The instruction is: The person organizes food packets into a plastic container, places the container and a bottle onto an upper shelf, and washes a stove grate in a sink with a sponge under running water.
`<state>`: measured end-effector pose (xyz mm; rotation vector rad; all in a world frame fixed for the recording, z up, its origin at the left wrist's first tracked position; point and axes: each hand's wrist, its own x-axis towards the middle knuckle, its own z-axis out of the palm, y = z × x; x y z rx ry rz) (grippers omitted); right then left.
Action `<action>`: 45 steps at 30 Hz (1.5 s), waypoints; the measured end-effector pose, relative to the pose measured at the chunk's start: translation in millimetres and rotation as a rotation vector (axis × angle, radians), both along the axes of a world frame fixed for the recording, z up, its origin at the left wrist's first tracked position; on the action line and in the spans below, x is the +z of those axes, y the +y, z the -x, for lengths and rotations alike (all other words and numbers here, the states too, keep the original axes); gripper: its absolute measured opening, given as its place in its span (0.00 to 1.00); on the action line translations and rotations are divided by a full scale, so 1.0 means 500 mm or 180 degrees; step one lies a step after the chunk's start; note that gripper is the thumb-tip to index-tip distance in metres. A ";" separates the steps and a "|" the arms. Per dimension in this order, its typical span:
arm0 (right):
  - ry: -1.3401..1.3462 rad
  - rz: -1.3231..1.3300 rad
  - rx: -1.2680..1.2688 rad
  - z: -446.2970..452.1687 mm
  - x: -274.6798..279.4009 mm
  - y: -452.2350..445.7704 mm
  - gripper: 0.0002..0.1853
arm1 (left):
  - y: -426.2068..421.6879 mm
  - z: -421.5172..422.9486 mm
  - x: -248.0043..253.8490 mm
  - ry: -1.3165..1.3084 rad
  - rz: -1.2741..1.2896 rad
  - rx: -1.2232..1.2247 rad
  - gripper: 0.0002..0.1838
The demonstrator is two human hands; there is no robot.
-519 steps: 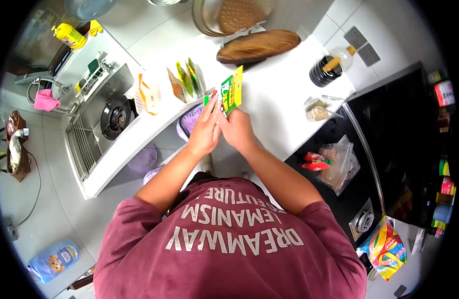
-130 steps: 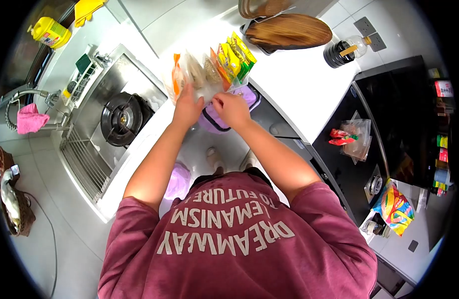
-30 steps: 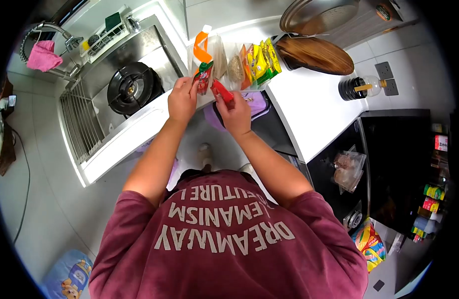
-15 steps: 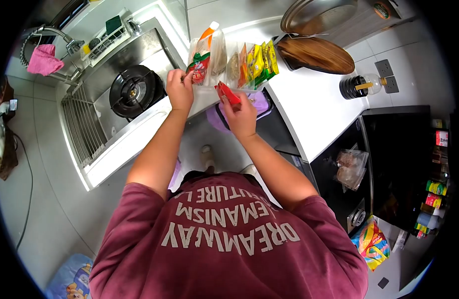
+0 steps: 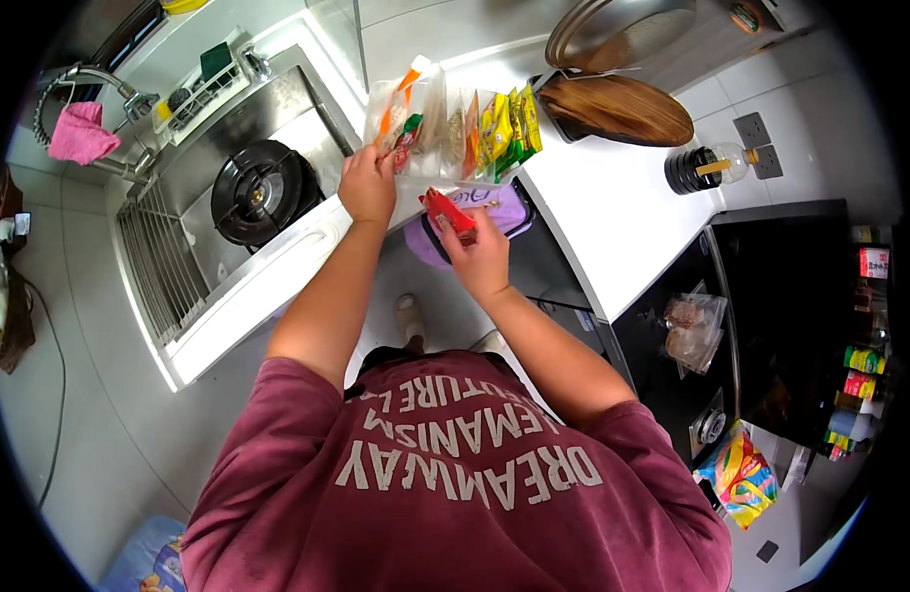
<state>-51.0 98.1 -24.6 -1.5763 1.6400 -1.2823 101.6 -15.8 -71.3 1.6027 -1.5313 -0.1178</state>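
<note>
While my right hand [image 5: 483,259] grips a red packet [image 5: 445,211], fingers closed on it just outside the near wall of the clear container [image 5: 431,170], my left hand [image 5: 368,185] curls at the red-and-green packet [image 5: 407,141]; whether those fingers pinch or only touch it, I can't tell. That packet, held over the front edge a second ago, now sits lower, inside beside an orange-marked bag [image 5: 399,101], so I judge it nearly placed. Farther right stand yellow packets [image 5: 501,128], then a wooden board [image 5: 618,109] above the desk [image 5: 583,212].
</note>
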 end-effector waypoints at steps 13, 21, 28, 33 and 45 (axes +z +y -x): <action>0.0217 0.0047 0.0198 -0.008 -0.004 -0.082 0.07 | -0.004 -0.118 0.059 -0.0872 -0.1523 -0.1280 0.20; 0.0467 0.0116 -0.0338 0.000 0.008 -0.116 0.09 | 0.019 -0.087 0.063 -0.0921 -0.1622 -0.1142 0.19; 0.0349 -0.0164 -0.0441 -0.008 0.002 -0.109 0.12 | 0.033 -0.083 0.014 -0.0543 -0.1140 -0.1237 0.15; 0.0272 -0.0067 -0.0716 -0.042 -0.012 -0.156 0.11 | 0.030 -0.099 0.020 -0.0361 -0.0791 -0.1689 0.11; 0.0463 0.0244 -0.0732 -0.046 -0.031 -0.164 0.11 | 0.037 -0.104 -0.008 -0.0352 -0.0735 -0.1620 0.13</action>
